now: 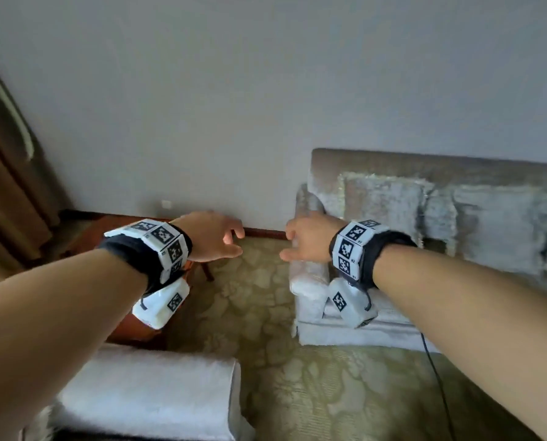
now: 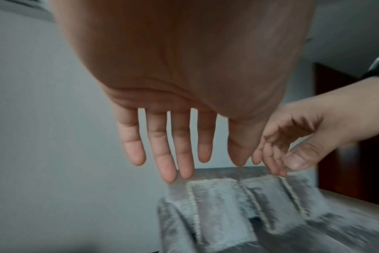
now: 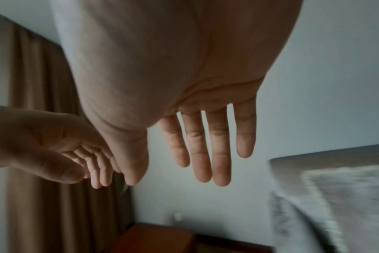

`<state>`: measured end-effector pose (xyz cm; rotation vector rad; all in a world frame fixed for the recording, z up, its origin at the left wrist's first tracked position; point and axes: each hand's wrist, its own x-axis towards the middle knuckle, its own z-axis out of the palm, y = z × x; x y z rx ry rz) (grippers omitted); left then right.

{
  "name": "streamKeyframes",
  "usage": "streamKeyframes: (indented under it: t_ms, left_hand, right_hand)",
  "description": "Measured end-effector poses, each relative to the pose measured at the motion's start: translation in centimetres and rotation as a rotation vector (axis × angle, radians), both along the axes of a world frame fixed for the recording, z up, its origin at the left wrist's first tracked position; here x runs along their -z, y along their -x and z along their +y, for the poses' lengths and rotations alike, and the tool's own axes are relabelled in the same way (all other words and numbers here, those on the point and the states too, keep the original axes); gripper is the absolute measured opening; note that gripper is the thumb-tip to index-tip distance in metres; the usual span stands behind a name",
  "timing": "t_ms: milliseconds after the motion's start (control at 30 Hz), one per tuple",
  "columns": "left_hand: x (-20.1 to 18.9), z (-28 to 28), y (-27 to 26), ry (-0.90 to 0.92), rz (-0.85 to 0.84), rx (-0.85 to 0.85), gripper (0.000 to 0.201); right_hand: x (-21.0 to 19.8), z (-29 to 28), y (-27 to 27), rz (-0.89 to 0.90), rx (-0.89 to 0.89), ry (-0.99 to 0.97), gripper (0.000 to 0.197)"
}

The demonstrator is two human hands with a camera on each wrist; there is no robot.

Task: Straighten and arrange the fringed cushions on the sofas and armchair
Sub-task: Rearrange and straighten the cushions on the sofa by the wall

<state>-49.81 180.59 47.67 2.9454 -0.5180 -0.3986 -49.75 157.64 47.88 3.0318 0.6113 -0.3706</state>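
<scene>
Two fringed cushions stand upright on the sofa (image 1: 425, 162) at right, leaning vs. its backrest side by side, faces toward the room. The left cushion (image 1: 383, 198) sits next to the sofa's armrest (image 1: 307, 272); the right cushion (image 1: 501, 224) touches it, w/ fringe meeting in between. Both look about square, so no clear long axis. The left wrist view shows the cushions blurred.

Both arms reach fwd, backs of hands up, in the gap betw. furniture. Left hand (image 1: 213, 237) hangs over the carpet (image 1: 265, 313), near a wooden side table (image 1: 132, 332); fingers (image 2: 162, 154) straight & slightly spread, thumb apart, holding nothing. Right hand (image 1: 310, 238) is over the armrest, just left of the left cushion; whether it touches the armrest can't be told. Its fingers (image 3: 206, 145) are straight & spread, nothing held.

Wrist bands (image 1: 160, 246) carry black-and-white square marker codes; small print beside those on the right band is too small to read reliably.

A white upholstered armrest (image 1: 151, 393) fills the lower left, brown curtain (image 1: 7, 186) at far left.
</scene>
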Motion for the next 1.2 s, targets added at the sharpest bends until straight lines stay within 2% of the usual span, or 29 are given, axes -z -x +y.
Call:
streamKeyframes:
  t_ms: [200,367,600,800,1000,1200]
  left_hand:
    - [0.1,-19.5,-11.8,-0.07,-0.008,0.301,0.04]
    - [0.2,-27.6,-18.2,-0.061,-0.038,0.421,0.039]
    - [0.8,-33.0,-27.5,-0.102,0.005,0.446,0.039]
    - [1.0,-36.9,-37.4,-0.145,-0.001,0.508,0.042]
    - [0.8,-42.9,-47.1,-0.108,-0.008,0.538,0.041]
    - [3.3,-49.9,-54.2,-0.098,0.011,0.554,0.041]
  right_hand:
    - [0.4,-18.6,-5.7,-0.003,0.333,-0.003,0.053]
    - [0.5,-27.2,-10.2,0.017,0.451,0.003,0.059]
    - [0.6,-32.5,-18.0,0.035,0.496,-0.002,0.063]
    - [0.6,-35.2,-27.9,-0.032,0.495,0.025,0.071]
    - [-0.4,-38.5,-37.3,-0.021,0.539,0.027,0.063]
    - [0.7,-43.1,-45.3,0.006,0.512,0.028,0.057]
